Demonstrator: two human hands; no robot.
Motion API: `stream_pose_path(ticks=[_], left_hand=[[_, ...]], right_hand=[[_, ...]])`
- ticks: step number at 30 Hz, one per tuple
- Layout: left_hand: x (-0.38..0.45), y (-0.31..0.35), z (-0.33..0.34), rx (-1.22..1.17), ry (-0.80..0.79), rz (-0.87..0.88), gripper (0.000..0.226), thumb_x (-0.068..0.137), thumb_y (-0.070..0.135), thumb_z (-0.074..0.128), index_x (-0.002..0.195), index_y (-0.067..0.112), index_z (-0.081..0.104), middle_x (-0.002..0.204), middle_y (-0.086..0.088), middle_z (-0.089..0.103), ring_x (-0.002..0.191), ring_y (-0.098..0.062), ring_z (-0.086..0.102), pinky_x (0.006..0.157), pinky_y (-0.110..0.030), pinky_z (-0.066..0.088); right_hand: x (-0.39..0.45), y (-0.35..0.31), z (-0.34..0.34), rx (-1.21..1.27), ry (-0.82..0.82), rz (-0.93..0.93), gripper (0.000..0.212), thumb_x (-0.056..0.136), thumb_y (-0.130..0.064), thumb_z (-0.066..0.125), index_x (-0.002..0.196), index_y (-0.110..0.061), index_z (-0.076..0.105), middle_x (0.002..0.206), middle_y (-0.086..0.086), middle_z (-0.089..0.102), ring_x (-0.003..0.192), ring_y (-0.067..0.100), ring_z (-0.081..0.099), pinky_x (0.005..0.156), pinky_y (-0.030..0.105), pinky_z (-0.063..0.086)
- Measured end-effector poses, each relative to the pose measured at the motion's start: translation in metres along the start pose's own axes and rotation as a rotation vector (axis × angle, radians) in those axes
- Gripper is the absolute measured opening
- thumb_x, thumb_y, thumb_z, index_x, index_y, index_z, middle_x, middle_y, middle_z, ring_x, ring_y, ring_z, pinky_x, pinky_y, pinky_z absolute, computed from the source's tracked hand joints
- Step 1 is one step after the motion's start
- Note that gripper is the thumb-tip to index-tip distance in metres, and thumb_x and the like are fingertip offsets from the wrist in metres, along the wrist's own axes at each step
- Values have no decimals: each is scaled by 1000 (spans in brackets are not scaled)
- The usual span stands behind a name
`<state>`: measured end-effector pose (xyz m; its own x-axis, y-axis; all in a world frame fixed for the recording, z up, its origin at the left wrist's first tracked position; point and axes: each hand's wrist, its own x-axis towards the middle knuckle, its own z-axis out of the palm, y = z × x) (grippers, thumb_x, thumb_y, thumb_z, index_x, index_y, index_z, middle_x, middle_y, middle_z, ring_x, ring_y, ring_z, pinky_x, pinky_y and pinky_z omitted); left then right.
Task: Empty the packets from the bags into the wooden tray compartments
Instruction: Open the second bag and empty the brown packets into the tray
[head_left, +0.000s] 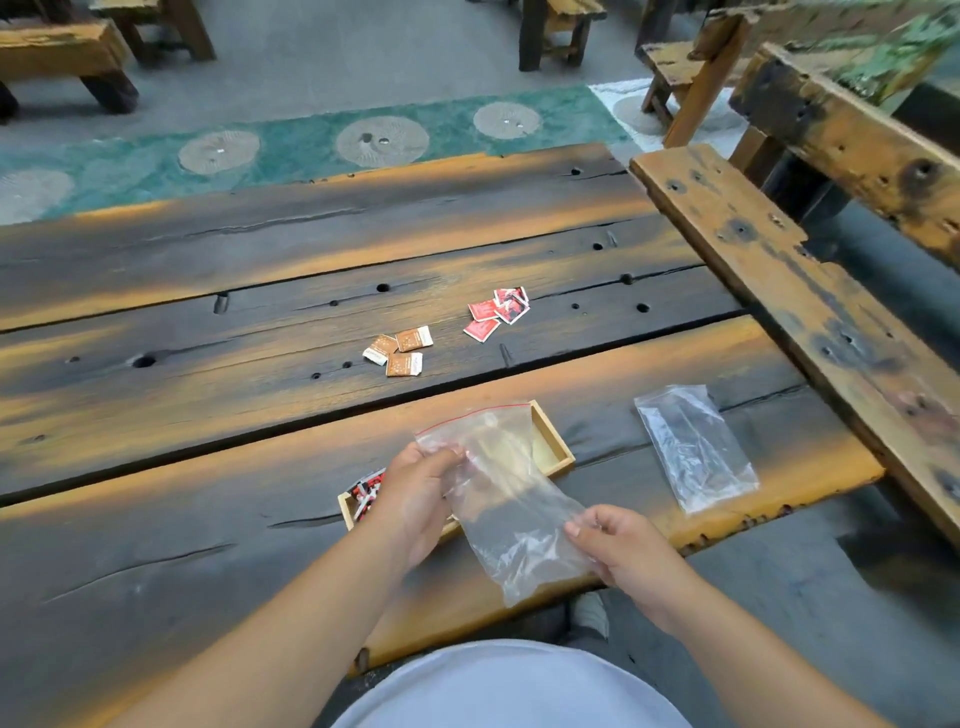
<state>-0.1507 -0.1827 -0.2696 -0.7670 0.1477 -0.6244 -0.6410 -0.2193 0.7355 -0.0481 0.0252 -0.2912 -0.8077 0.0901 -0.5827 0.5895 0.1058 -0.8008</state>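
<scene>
A clear zip bag, looking empty, is pinched over the wooden tray by both hands: left hand fingers clamped near its red-zip mouth, right hand fingers gripping the bottom. Red packets are seen in the tray's left compartment. More red packets and brown packets are scattered farther back on the worktop, and a second bag is lying to the right.

Tray near table edge; packets behind; spare bag right; tray contents partly hidden.
</scene>
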Motion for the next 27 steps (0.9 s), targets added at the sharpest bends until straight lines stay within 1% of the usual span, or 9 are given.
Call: stream_pose_path(ticks=[1, 4, 6, 10, 16, 19, 22, 25, 27], left_hand=[[3, 0, 11, 5, -2, 4, 15, 94, 2, 57, 87, 15, 56, 80, -2, 67, 74, -15, 62, 52, -23, 48], [17, -5, 47, 41, -32, 32, 10, 95, 8, 55, 93, 17, 60, 84, -5, 65, 74, -17, 58, 63, -29, 44], [28, -10, 77, 61, -39, 31, 6, 97, 15, 55, 96, 17, 60, 84, -5, 64, 73, -17, 57, 65, -30, 42], [51, -25, 146, 173, -40, 20, 15, 99, 17, 55, 85, 18, 59, 72, 5, 60, 61, -8, 50, 64, -25, 40], [101, -52, 260, 460, -92, 67, 24, 94, 17, 64, 71, 17, 55, 64, 0, 49, 56, -12, 38, 50, -25, 27], [126, -61, 311, 598, -142, 125, 26, 91, 14, 67, 69, 16, 54, 69, -2, 56, 63, -13, 47, 52, -22, 35], [152, -71, 353, 806, -218, 164, 16, 92, 18, 66, 78, 13, 62, 78, -5, 60, 72, -17, 52, 61, -24, 41], [180, -80, 384, 1055, -252, 258, 16, 94, 21, 64, 79, 16, 64, 71, 0, 58, 66, -14, 51, 56, -24, 40], [199, -88, 398, 1197, -257, 313, 15, 94, 22, 63, 82, 14, 66, 72, 1, 60, 67, -13, 51, 60, -26, 40]], right_hand=[[0, 2, -11, 27, 11, 10, 35, 93, -24, 65, 60, -24, 53, 53, -5, 41, 47, 9, 34, 49, 22, 30], [0, 12, -50, 163, 29, 52, 21, 94, -14, 63, 74, -11, 58, 53, -2, 42, 44, 9, 33, 45, 20, 27], [0, 20, -82, 218, 74, 72, 18, 94, -10, 63, 76, -11, 60, 56, 0, 46, 47, 10, 41, 49, 21, 32], [6, 39, -151, 328, 176, 99, 13, 94, -6, 61, 82, -10, 64, 61, 1, 54, 56, 12, 51, 58, 23, 40], [18, 66, -262, 533, 329, 105, 14, 94, 6, 53, 89, -3, 61, 67, 8, 57, 54, 11, 54, 47, 17, 44], [26, 78, -310, 489, 436, 118, 12, 92, 6, 56, 90, -4, 62, 66, 5, 59, 52, 8, 53, 46, 15, 42], [39, 94, -350, 415, 538, 151, 10, 91, 1, 61, 85, -7, 63, 64, 2, 57, 52, 8, 48, 49, 19, 38], [58, 108, -377, 376, 568, 184, 8, 91, -2, 63, 84, -6, 62, 63, 4, 55, 54, 11, 47, 53, 23, 37], [71, 116, -388, 366, 575, 212, 10, 91, -3, 62, 83, -7, 60, 62, 6, 55, 56, 13, 47, 54, 24, 38]])
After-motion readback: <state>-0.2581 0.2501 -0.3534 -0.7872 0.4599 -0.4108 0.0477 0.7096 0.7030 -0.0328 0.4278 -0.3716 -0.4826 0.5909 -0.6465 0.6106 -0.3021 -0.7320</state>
